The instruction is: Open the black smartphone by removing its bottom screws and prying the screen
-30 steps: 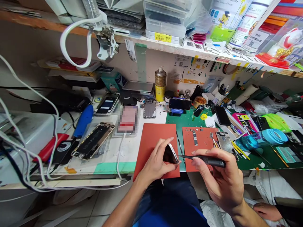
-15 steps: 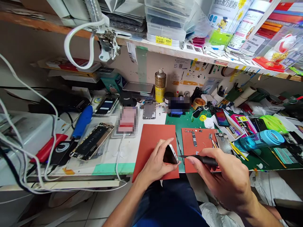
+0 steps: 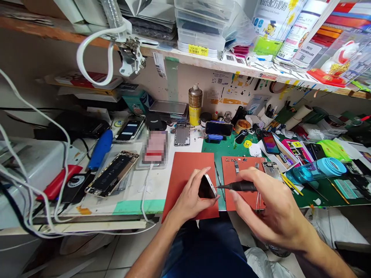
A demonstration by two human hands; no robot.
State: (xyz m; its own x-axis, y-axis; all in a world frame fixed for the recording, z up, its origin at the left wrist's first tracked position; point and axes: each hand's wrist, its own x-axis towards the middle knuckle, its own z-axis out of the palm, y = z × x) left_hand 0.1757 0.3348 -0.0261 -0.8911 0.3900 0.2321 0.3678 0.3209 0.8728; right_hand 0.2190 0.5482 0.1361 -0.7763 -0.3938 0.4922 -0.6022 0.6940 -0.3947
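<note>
A phone with a dark screen and silver edge (image 3: 206, 187) is tilted up on its side over the left red mat (image 3: 181, 170). My left hand (image 3: 189, 195) grips it between thumb and fingers. In my right hand (image 3: 268, 200) is a black screwdriver (image 3: 240, 186), its thin tip at the phone's bottom edge; whether it touches cannot be told. My right thumb is spread away from the handle, with the other fingers bent around its rear end. Long tweezers (image 3: 219, 179) lie between the two mats.
The right red mat (image 3: 228, 199) bears small parts and a circuit strip (image 3: 236, 166). Beyond it lie an opened phone frame (image 3: 272, 170), yellow sticks (image 3: 292, 183) and a blue bottle (image 3: 315, 171). Left are an opened phone (image 3: 113, 173) and cables. A shelf (image 3: 162, 52) overhangs the back.
My right thumb has come away from the screwdriver's handle, and the handle has shifted slightly left and up. The phone in my left hand is nearly still.
</note>
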